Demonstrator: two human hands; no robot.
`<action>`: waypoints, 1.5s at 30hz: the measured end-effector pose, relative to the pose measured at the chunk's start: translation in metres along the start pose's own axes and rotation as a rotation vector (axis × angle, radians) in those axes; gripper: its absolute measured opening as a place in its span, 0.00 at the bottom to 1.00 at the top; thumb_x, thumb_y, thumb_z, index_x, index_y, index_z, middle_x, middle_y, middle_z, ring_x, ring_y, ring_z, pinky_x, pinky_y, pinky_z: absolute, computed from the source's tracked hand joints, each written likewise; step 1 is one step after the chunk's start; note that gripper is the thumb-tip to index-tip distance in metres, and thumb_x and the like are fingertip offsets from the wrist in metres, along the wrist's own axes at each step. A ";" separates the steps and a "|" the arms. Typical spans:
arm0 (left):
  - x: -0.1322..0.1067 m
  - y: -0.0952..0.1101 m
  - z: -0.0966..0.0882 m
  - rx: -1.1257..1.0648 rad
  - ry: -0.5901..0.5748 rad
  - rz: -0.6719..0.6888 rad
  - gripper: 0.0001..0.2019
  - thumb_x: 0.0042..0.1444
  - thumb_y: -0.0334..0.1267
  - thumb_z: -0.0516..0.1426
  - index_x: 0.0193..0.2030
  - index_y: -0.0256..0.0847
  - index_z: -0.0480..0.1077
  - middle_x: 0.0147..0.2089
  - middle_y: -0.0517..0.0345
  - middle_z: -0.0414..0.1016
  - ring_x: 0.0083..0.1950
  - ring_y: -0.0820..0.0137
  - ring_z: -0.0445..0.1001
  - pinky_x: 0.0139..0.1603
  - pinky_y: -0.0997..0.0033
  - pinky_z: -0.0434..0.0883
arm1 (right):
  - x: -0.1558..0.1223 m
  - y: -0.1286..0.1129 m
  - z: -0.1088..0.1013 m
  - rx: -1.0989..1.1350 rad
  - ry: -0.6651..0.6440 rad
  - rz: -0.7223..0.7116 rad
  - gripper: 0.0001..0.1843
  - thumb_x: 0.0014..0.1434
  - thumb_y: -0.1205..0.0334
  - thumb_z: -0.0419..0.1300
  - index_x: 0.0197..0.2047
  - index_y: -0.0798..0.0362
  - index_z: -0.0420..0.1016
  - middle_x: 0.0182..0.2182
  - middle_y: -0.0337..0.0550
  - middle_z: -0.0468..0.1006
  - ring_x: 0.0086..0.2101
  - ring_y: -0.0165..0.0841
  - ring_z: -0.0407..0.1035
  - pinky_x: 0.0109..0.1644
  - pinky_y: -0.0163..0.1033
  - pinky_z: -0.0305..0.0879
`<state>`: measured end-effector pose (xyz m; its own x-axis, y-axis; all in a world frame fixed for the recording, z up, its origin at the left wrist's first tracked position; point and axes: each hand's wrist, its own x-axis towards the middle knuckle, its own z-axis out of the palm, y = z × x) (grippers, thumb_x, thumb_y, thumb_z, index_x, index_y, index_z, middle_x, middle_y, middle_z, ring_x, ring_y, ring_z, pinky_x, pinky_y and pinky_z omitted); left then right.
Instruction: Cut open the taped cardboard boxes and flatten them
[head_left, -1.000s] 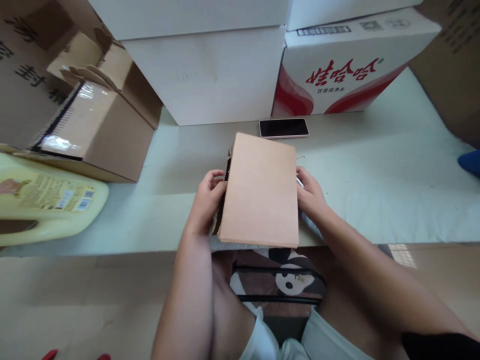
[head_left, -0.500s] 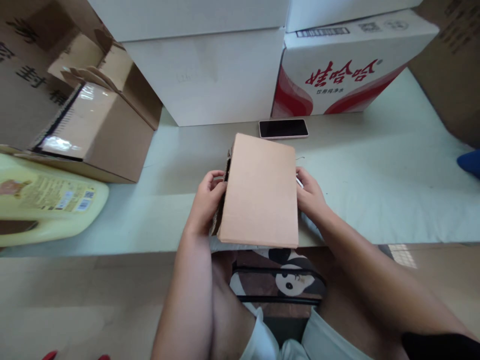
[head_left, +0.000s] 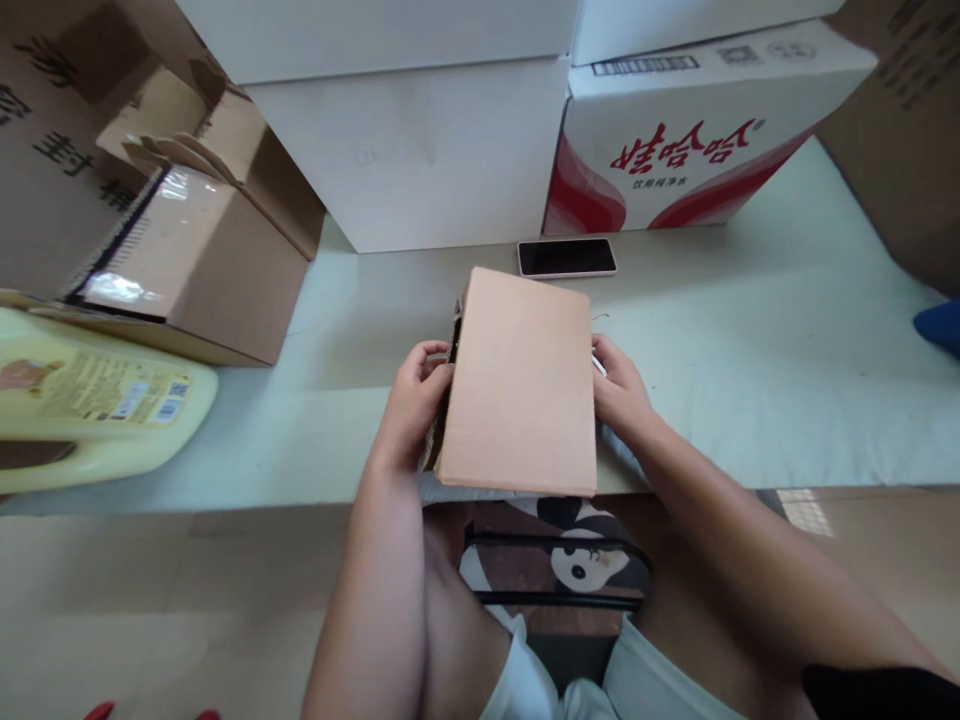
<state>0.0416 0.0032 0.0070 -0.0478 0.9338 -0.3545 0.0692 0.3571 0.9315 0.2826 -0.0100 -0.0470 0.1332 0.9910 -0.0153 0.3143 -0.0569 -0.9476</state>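
A small cardboard box [head_left: 520, 385] is held at the middle of the near edge of the cloth-covered worktop [head_left: 750, 380], its plain brown face turned upward. Its left side, where ragged flaps and a dark gap are seen, is grasped by the left hand [head_left: 415, 400]. The right side is touched by the curled right hand [head_left: 624, 388], at whose fingers a thin white item [head_left: 599, 364] is glimpsed; whether the box itself is gripped there cannot be told, the fingertips being hidden. Beyond the box, a smartphone [head_left: 566, 257] is laid just in front of a Wahaha purified-water carton [head_left: 675, 160]. The near left corner is occupied by a yellow jug [head_left: 161, 440].
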 end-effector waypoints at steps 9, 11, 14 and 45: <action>0.000 0.000 0.000 0.002 -0.001 0.006 0.14 0.51 0.40 0.59 0.45 0.42 0.68 0.37 0.58 0.74 0.31 0.73 0.67 0.32 0.73 0.62 | 0.000 -0.002 0.001 0.011 -0.004 0.004 0.12 0.59 0.55 0.58 0.45 0.48 0.74 0.45 0.44 0.80 0.46 0.42 0.72 0.51 0.48 0.65; 0.001 0.000 0.000 0.007 -0.004 0.007 0.15 0.50 0.40 0.59 0.45 0.42 0.68 0.37 0.58 0.74 0.31 0.73 0.67 0.32 0.73 0.62 | 0.000 -0.001 0.001 0.017 -0.004 -0.004 0.12 0.58 0.55 0.58 0.45 0.48 0.73 0.45 0.44 0.80 0.46 0.41 0.72 0.51 0.48 0.65; 0.001 0.000 0.000 0.017 -0.009 0.007 0.15 0.51 0.40 0.59 0.45 0.42 0.67 0.37 0.58 0.75 0.31 0.74 0.67 0.32 0.73 0.62 | 0.000 0.000 0.001 0.012 0.000 -0.009 0.13 0.58 0.55 0.58 0.45 0.49 0.73 0.45 0.44 0.81 0.46 0.42 0.73 0.52 0.48 0.65; 0.000 0.001 0.002 0.028 -0.007 0.006 0.14 0.51 0.39 0.58 0.45 0.42 0.66 0.35 0.60 0.75 0.32 0.73 0.68 0.31 0.74 0.62 | -0.002 0.000 0.001 -0.071 -0.013 -0.033 0.15 0.57 0.54 0.58 0.45 0.49 0.73 0.46 0.47 0.80 0.47 0.47 0.73 0.52 0.53 0.66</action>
<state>0.0441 0.0032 0.0076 -0.0404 0.9359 -0.3500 0.0978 0.3523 0.9308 0.2809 -0.0117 -0.0471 0.1091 0.9940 0.0109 0.3843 -0.0321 -0.9227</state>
